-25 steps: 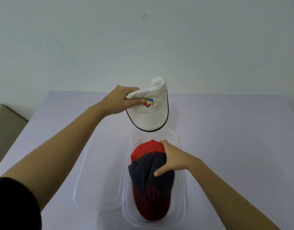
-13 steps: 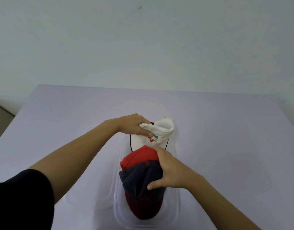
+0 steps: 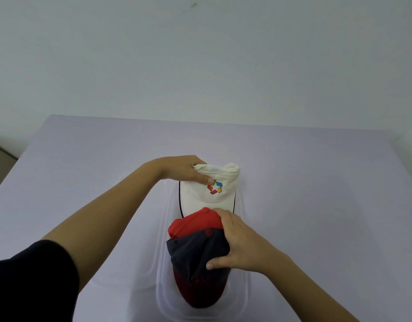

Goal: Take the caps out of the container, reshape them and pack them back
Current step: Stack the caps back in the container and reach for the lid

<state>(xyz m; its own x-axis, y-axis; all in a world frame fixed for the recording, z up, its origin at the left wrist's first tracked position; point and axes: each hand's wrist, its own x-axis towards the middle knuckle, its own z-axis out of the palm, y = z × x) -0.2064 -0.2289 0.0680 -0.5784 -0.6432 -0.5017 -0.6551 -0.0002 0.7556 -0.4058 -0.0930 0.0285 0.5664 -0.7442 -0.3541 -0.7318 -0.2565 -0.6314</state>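
Note:
A clear plastic container (image 3: 243, 296) lies on the table in front of me. In its far end rests a white cap (image 3: 205, 196) with a coloured logo and a dark-edged brim. My left hand (image 3: 184, 170) pinches the folded crown of that cap. A red cap (image 3: 193, 223) lies nearer, its top tucked over the white brim. Over it sits a dark navy cap (image 3: 193, 256) with a dark red brim pointing toward me. My right hand (image 3: 239, 242) clasps the navy and red caps from the right side.
The container's clear lid (image 3: 135, 266) lies flat just to its left. Both rest on a pale lilac table (image 3: 316, 194) whose far edge meets a plain wall. A floor strip shows past the table's left edge.
My left hand has lowered the white cap from above the table into the container's far end, behind the red cap. My right hand has stayed on the navy and red caps.

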